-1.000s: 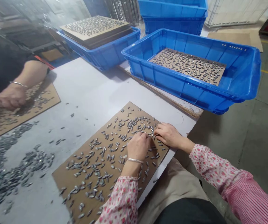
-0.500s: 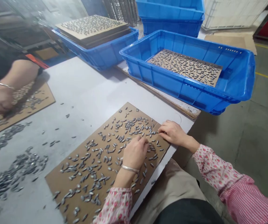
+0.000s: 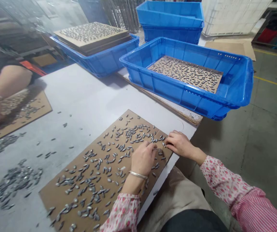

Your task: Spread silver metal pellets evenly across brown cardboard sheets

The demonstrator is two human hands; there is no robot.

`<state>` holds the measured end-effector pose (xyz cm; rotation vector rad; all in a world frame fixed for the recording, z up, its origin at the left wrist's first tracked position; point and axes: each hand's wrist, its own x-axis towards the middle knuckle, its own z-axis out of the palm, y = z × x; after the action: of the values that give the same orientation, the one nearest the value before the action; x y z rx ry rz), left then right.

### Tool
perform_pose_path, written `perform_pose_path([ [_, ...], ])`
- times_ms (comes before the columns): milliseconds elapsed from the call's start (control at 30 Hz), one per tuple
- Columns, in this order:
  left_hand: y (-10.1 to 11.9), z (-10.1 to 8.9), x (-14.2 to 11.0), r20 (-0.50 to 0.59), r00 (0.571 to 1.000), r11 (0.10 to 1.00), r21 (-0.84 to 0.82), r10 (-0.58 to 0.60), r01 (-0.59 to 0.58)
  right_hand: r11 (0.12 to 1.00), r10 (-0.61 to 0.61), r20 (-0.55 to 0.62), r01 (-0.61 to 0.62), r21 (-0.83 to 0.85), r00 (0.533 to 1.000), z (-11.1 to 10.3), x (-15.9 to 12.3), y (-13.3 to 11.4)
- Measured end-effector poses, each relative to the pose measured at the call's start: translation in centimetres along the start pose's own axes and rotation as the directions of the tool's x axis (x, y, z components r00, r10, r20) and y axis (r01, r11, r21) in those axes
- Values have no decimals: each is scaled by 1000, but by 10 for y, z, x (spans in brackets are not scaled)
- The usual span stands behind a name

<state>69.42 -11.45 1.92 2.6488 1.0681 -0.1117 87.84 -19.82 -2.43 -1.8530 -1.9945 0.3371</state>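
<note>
A brown cardboard sheet (image 3: 66,190) lies on the grey table in front of me, strewn with several small grey metal pieces (image 3: 109,158). My left hand (image 3: 143,156), with a silver bangle at the wrist, rests curled on the sheet's right part, fingertips among the pieces. My right hand (image 3: 180,144) sits at the sheet's right corner, fingers pinched together on small pieces there. What either hand holds is too small to make out.
A blue crate (image 3: 237,87) holding a filled cardboard sheet stands beyond the table edge; more blue crates (image 3: 100,61) are stacked behind. Loose pieces (image 3: 10,183) pile at the left. Another person's arm (image 3: 0,87) works over a second cardboard sheet at the far left.
My left hand has slid slightly right and down the sheet, and my right hand has drawn back toward the sheet's corner. The view has shifted a little.
</note>
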Motion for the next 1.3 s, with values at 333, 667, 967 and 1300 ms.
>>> perform_pose_path([
  [333,20,12,26,40,991,988,83,127,-130,999,-41,11,41,36,999,-1,-6,2],
  [667,18,14,20,89,995,999,14,35,-36,1000,9,-37,-8,27,999,-1,7,8],
  [967,18,12,25,-79,991,991,-81,-110,104,990,7,-70,3,141,998,7,8,17],
  [1300,13,30,38,-129,992,1000,-9,2,-4,999,-13,16,12,37,1000,-4,21,13],
])
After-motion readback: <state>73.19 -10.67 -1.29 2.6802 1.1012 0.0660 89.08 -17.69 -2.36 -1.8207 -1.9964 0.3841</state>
